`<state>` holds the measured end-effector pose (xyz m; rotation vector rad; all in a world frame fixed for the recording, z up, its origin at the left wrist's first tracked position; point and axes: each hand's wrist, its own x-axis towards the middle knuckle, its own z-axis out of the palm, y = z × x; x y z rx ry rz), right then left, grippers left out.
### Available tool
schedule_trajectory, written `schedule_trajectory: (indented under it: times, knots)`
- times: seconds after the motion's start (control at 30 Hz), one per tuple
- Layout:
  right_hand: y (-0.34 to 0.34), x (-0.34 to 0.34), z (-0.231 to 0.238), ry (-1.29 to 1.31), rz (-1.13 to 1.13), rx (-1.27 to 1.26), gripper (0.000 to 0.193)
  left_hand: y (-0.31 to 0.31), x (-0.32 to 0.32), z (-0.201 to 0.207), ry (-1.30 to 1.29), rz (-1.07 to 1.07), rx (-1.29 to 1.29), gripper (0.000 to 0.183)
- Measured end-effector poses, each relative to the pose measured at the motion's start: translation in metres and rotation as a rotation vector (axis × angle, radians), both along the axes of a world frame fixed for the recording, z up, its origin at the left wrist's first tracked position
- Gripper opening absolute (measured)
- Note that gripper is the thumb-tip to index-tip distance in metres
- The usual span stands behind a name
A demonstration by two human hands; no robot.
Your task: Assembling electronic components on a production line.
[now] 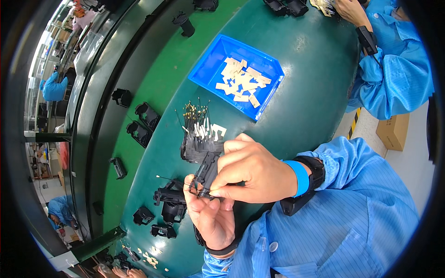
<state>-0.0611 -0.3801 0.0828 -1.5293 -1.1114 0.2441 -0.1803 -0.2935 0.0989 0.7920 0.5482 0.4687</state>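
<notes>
My left hand (214, 217) holds a black plastic housing (205, 173) between thumb and fingers, tilted above the table. Over its lower end, my right hand (255, 171) is closed, thumb and forefinger pinched on what looks like a thin black cable. The fingertips partly hide it. A thin cable with a pale tip (158, 176) sticks out left of my left fingers. Just beyond the housing lies a bundle of thin black cables (197, 123) with brass-coloured and white ends. Several black plastic housings (172, 208) lie left of my left hand.
A blue bin (204, 69) with cream-coloured flat pieces stands beyond my hands on the green table (301, 78). Left runs a green conveyor belt (155, 88) carrying black housings (143, 123). A co-worker's sleeve (394, 69) and hand (351, 11) are at the upper right, beyond a cardboard box (393, 132).
</notes>
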Motion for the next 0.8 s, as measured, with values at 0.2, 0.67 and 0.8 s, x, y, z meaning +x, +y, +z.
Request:
schedule_trajectory:
  times: [0.2,0.67,0.8]
  knots:
    - [-0.0007,0.0001,0.0004,-0.028,0.005,-0.01,0.003,0.0015,-0.0025,-0.0026,-0.023,-0.007,-0.011,0.057]
    - [0.0,-0.0037,-0.0024,-0.031,-0.012,0.028,0.003,0.0007,-0.0051,-0.0038,-0.022,-0.003,0.004,0.058]
    - [0.0004,-0.0025,-0.0018,-0.029,-0.003,0.019,0.003,0.0004,-0.0041,-0.0044,-0.021,0.01,0.022,0.059]
